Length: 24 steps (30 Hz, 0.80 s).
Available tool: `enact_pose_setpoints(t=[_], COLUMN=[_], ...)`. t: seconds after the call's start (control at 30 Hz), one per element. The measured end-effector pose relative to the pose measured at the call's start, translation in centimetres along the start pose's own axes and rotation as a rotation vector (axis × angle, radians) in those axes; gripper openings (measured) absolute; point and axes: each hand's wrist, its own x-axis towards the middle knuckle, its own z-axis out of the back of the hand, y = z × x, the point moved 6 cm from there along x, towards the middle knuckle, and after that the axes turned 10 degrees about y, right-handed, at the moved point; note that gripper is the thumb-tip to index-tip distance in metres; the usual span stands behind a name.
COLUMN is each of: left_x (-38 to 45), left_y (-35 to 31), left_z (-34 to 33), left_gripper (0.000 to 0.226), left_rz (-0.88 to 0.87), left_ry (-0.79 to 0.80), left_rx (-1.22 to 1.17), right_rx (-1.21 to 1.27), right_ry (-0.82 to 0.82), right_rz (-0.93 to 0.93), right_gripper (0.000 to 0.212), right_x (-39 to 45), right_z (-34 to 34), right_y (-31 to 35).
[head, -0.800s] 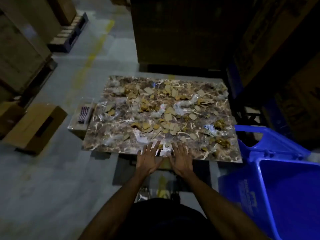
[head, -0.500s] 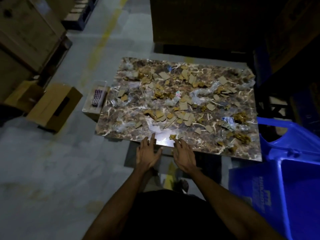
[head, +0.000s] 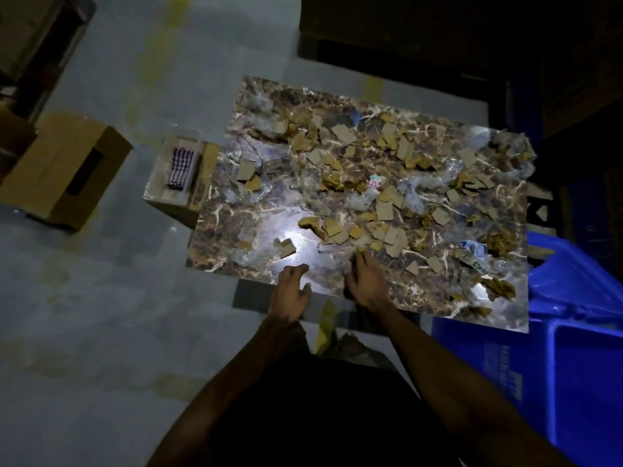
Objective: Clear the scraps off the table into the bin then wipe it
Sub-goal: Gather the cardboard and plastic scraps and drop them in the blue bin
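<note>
Both hands sit at the near edge of the tabletop [head: 215,237], low in the middle of the frame: the left hand [head: 290,291] lies with loosely spread fingers over the edge and holds nothing, and the right hand [head: 365,281], just beside it, has its fingers loosely bent down onto the surface, with 1 small cardboard bit at its fingertips; whether it pinches that bit cannot be told. Ahead of the hands, the scraps [head: 371,183], torn cardboard pieces mixed with crumpled clear plastic, cover most of the marble-patterned tabletop, thickest from centre to right. The tabletop's long axis runs from the frame's left to its right, tilted slightly down to the right. At lower right the blue bin [head: 573,365] stands against the tabletop's corner, open at the top. At the tabletop's left edge a small box carries a folded checked cloth [head: 182,168]. Farther left a cardboard box [head: 64,170] rests on the grey floor.
</note>
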Motion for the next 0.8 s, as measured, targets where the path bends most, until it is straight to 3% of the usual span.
enact_pose_setpoints(t=[0.1,0.17,0.27,0.33,0.43,0.63,0.7,0.8], left_x=[-0.8,-1.9,-3.1,-2.5,-0.4,2.9,2.9,1.4], left_y=[0.3,0.4,1.7,2.9,4.3,1.3,0.4,1.4], left_z=[3.0,5.2,7.4,7.8,7.0,4.1,4.1,5.0], left_gripper=[0.027,0.020,0.044,0.063,0.077,0.070,0.063,0.060], left_rz=[-0.082,-0.080,0.044,0.128,0.219,0.065,0.011,0.057], left_ry=[-0.225,-0.424,-0.638,-0.635,-0.486,-0.252,-0.289,-0.527], left_rx=[-0.096,-0.075,-0.014,0.022,0.031,-0.091,-0.099,-0.139], right_rx=[-0.096,-0.158,-0.282,-0.292,-0.197,-0.147,-0.143,-0.200], right_ry=[-0.089,-0.055,0.153,0.245,0.269,0.276,0.246,0.232], right_rz=[0.058,0.195,0.371,0.346,0.261,0.262,0.279,0.305], right_gripper=[0.020,0.025,0.051,0.064,0.068,0.085,0.078,0.071], right_x=[0.0,-0.6,-0.7,0.0,1.3,1.7,1.8,1.9], right_z=[0.6,-0.6,-4.4,-5.9,-6.4,-6.1,-5.9,-6.4], right_y=[3.0,6.1,8.9,9.4,8.9,7.2,6.7,5.8])
